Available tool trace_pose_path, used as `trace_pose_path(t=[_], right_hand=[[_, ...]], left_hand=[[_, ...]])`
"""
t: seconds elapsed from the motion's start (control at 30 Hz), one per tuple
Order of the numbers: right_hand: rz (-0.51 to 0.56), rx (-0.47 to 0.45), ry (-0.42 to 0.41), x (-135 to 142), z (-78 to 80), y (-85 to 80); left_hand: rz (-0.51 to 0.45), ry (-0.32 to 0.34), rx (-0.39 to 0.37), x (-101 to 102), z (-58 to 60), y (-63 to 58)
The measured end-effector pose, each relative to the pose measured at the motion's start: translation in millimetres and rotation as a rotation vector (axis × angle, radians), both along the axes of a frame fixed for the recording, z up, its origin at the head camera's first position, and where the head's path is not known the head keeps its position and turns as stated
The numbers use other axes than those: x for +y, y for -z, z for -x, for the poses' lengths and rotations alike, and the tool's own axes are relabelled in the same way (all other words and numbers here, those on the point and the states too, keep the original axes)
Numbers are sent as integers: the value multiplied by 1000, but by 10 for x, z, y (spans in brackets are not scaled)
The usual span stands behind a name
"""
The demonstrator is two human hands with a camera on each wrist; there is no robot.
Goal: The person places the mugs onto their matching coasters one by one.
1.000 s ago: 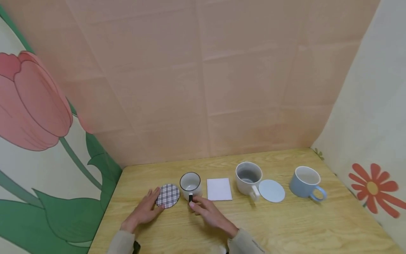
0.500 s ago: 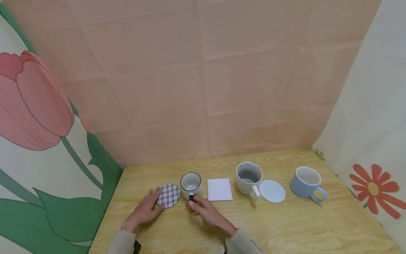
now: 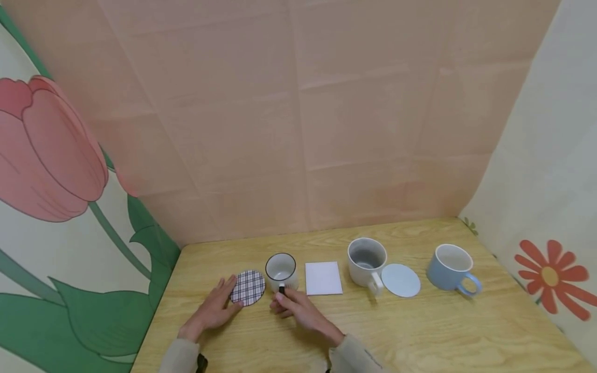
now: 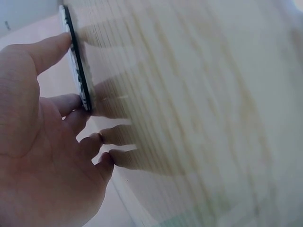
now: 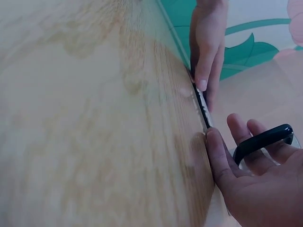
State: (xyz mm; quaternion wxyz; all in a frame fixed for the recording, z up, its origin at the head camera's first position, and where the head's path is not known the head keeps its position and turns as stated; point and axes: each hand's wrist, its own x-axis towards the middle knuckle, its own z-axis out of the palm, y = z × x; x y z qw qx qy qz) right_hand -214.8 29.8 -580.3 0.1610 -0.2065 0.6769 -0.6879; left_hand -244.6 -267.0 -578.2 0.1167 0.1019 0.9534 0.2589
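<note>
My left hand (image 3: 215,306) lies flat on the wooden table (image 3: 420,331), fingers straight, its fingertips on the edge of a round plaid coaster (image 3: 248,287). In the left wrist view that hand (image 4: 42,123) touches the coaster's rim (image 4: 75,61). Just right of the coaster stands a small white mug with a black rim (image 3: 281,269). My right hand (image 3: 296,310) reaches to the mug's black handle (image 5: 262,142). Its fingers (image 5: 241,130) lie straight against the handle, and the thumb is by the table. The right wrist view also shows the left hand (image 5: 207,47) and the coaster (image 5: 202,104).
Right of the small mug lie a white square coaster (image 3: 323,278), a larger white mug (image 3: 367,261), a pale blue round coaster (image 3: 400,280) and a blue mug (image 3: 450,268). Pink and floral backdrop panels wall the table at the back and sides.
My right hand has drawn slightly left and closer to the mug's handle. The left hand, coaster and mugs stay where they were.
</note>
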Motion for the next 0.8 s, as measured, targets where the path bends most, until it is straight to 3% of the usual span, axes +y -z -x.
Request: trace_pose_path(t=[0.43, 0.8], right_hand=[[-8, 39, 92, -88, -3, 56], [-36, 35, 109, -126, -39, 32]], left_hand=[[4, 8, 4, -5, -4, -14], [-3, 3, 1, 16, -13, -27]])
